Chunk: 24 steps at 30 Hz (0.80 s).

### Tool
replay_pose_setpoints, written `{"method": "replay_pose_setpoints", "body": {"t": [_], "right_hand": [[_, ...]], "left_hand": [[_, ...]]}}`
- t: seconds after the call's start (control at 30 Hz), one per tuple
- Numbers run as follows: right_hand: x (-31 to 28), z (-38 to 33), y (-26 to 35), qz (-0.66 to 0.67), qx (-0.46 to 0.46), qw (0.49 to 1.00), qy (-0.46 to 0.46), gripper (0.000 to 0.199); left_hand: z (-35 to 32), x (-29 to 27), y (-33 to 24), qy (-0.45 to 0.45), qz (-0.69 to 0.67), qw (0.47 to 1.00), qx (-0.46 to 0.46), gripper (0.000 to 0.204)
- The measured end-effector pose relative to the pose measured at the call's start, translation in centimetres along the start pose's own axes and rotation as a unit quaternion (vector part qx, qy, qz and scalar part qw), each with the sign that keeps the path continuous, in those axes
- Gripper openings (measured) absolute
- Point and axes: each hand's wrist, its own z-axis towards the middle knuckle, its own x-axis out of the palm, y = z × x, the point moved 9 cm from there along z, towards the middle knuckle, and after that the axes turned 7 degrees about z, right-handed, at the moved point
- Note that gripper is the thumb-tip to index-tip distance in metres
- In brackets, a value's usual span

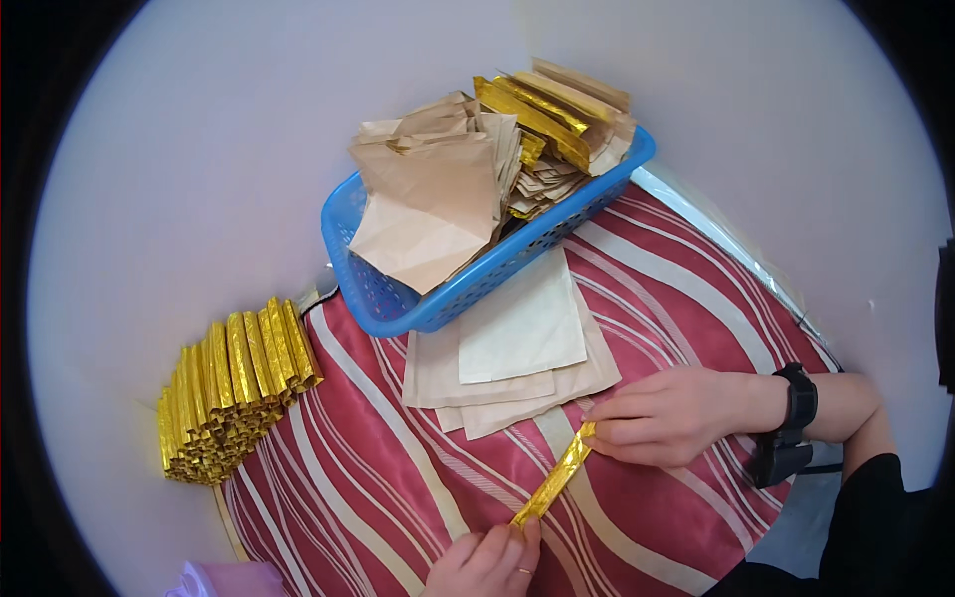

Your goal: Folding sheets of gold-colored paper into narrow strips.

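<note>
A narrow folded strip of gold foil paper lies diagonally on the red and white striped cloth. My right hand pinches its upper end, with a black watch on that wrist. At the lower edge my left hand pinches the strip's lower end; a ring shows on one finger. Just above the strip lies a small stack of beige paper sheets.
A blue plastic basket at the back holds crumpled beige sheets and gold-backed papers. A pile of finished gold strips rests at the cloth's left edge. A white wall surrounds the table. Something pink shows at the bottom left.
</note>
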Motion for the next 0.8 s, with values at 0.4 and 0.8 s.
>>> {"method": "replay_pose_setpoints", "body": {"t": [0.4, 0.8], "right_hand": [[0.2, -0.2, -0.3, 0.026, 0.028, 0.998, 0.047, 0.02], [0.9, -1.2, 0.0, 0.076, 0.075, 0.993, 0.058, 0.033]], "left_hand": [[2.7, 2.5, 3.3, 0.015, -0.17, 0.981, -0.092, 0.046], [3.0, 3.0, 1.6, 0.034, -0.016, 0.999, 0.0, 0.045]]}}
